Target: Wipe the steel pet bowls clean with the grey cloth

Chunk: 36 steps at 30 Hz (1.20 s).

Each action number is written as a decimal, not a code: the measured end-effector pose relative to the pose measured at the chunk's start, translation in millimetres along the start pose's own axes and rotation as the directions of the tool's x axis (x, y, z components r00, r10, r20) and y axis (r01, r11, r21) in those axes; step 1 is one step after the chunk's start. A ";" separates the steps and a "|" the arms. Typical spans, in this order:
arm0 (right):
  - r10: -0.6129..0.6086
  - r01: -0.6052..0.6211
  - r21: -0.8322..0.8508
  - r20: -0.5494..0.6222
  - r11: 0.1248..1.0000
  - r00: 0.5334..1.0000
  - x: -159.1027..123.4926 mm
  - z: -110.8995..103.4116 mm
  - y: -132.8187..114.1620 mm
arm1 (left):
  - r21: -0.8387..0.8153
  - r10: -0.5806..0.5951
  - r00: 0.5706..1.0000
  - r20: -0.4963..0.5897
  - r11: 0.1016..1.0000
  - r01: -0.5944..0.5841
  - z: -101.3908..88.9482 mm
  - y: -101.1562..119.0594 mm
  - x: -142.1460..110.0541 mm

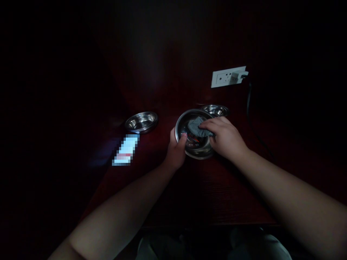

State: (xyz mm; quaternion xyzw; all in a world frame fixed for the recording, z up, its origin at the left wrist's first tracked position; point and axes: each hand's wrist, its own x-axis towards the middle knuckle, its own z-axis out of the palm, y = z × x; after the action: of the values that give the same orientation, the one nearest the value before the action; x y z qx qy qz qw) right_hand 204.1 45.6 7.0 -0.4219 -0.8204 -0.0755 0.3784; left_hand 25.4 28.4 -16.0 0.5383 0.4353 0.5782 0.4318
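Note:
My left hand (177,150) grips a shiny steel bowl (190,115) by its left side, the thumb over the rim and the fingers hidden behind. The bowl is tilted so that its inside faces me. Pinched in my right hand (226,137) is a grey-green cloth (196,126), pressed against the inside of the bowl. Below the held bowl shows the curved side of another metal bowl (200,154); whether the two touch I cannot tell.
On the dark red table (211,195) a steel bowl (141,122) stands at the left, and another steel bowl (215,109) is partly hidden behind my right hand. A lit, blurred-out screen (127,150) lies at the left. A wall socket (227,77) holds a plug with a black cable (248,104).

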 end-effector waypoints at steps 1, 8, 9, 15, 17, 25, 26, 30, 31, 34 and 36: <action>-0.006 0.007 0.016 -0.035 1.000 0.999 0.5 -0.1 0.5 | 0.002 -0.004 1.000 0.008 1.000 0.004 0.2 0.4 -0.3; -0.004 0.010 0.031 -0.186 0.999 0.983 2.2 -4.9 6.1 | 0.031 -0.014 0.999 0.036 0.999 0.013 0.6 0.9 -0.3; -0.007 0.011 0.022 -0.190 1.000 0.982 2.4 -5.4 7.5 | 0.026 -0.010 0.999 0.038 1.000 0.009 0.5 0.7 -0.2; -0.062 0.063 0.003 -0.150 0.998 0.987 1.9 0.5 15.5 | 0.019 -0.009 1.000 0.021 1.000 0.009 0.3 0.9 0.6; -0.071 0.073 0.016 -0.135 0.997 0.988 1.2 4.0 15.6 | 0.016 -0.007 1.000 0.020 1.000 0.007 0.5 0.6 1.2; -0.072 0.088 0.075 -0.199 0.993 0.977 2.0 4.7 5.3 | -0.006 0.004 0.998 0.055 1.000 -0.003 1.1 -4.8 0.6; -0.051 0.073 0.095 -0.216 0.993 0.975 2.0 4.7 4.1 | -0.010 0.010 0.998 0.069 1.000 -0.009 1.1 -5.5 0.1; 0.051 -0.011 0.197 -0.201 0.980 0.978 0.6 9.3 -1.5 | -0.025 0.056 0.992 0.117 0.998 -0.053 0.8 -7.3 -1.2; 0.059 -0.019 0.216 -0.180 0.976 0.982 0.1 11.2 -3.5 | -0.028 0.063 0.990 0.127 0.998 -0.059 0.7 -7.5 -1.3; 0.052 -0.018 0.254 -0.129 0.967 0.990 -0.8 16.3 -11.3 | -0.032 0.076 0.986 0.150 0.997 -0.072 0.3 -7.5 -1.5; 0.034 -0.006 0.272 -0.097 0.962 0.995 -1.0 18.6 -16.4 | -0.021 0.094 0.984 0.153 0.996 -0.091 0.1 -7.1 -1.5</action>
State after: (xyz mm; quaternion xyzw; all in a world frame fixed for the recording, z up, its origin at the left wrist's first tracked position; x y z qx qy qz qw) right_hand 181.7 42.9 -3.5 -0.3700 -0.7985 0.0201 0.4744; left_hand 25.7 28.7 -23.2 0.5981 0.3712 0.5573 0.4405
